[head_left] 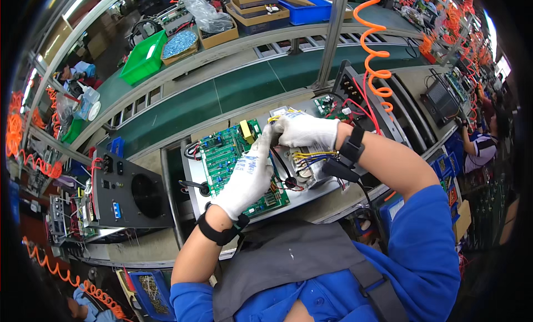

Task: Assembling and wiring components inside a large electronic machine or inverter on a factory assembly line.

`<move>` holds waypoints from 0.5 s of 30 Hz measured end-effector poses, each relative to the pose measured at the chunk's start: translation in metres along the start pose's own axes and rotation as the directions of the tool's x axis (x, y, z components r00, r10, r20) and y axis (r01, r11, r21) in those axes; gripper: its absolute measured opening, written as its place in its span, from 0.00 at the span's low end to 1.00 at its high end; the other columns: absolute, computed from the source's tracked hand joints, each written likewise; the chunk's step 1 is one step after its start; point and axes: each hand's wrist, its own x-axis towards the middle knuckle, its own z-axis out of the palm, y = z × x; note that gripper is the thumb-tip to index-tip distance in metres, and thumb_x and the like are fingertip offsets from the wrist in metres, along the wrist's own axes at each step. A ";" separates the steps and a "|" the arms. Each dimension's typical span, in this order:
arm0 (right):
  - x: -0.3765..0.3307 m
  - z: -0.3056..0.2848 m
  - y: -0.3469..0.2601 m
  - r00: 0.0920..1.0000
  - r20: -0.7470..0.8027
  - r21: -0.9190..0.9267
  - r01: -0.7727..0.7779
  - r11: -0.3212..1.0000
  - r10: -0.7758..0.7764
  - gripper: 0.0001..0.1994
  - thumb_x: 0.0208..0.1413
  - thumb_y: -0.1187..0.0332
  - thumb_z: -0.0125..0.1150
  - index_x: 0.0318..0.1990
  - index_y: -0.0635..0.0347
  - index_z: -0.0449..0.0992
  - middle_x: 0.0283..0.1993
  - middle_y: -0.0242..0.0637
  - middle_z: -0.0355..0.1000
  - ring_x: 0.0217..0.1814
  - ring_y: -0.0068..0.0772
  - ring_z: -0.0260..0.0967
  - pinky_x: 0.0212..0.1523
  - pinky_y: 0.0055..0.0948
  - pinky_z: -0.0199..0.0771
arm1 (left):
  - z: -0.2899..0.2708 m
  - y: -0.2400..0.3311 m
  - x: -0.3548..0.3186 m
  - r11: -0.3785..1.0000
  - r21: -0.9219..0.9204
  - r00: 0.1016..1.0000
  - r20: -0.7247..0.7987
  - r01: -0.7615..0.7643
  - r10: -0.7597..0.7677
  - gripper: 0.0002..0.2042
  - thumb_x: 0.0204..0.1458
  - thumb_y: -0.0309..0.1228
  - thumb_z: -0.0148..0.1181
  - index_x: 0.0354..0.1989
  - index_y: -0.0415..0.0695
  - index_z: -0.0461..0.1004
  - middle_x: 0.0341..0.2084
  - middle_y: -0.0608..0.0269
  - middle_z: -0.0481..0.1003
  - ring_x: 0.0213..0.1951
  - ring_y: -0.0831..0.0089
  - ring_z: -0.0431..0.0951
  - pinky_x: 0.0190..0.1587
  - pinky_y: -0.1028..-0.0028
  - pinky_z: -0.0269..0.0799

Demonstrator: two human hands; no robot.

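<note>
On my feed, my left hand point(250, 175) reaches over the green board point(219, 161), which lies on the grey panel point(300, 200). Its fingertips meet my right hand point(305, 130) above yellow wires point(313, 155); I can't tell whether either grips anything.

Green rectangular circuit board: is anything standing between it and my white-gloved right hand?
Yes: your white-gloved left hand covers part of the green circuit board in this view, on the side toward your right hand. Whether it touches the board is unclear.
</note>
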 end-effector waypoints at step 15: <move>-0.010 -0.004 -0.024 0.986 -0.117 -0.006 -0.123 0.992 0.122 0.13 0.46 0.62 0.58 0.40 0.50 0.82 0.34 0.39 0.78 0.39 0.41 0.75 0.42 0.39 0.71 | 0.006 -0.023 0.044 0.976 -0.023 0.975 0.056 0.219 -0.217 0.46 0.42 0.16 0.53 0.71 0.42 0.35 0.54 0.35 0.67 0.51 0.46 0.73 0.53 0.64 0.69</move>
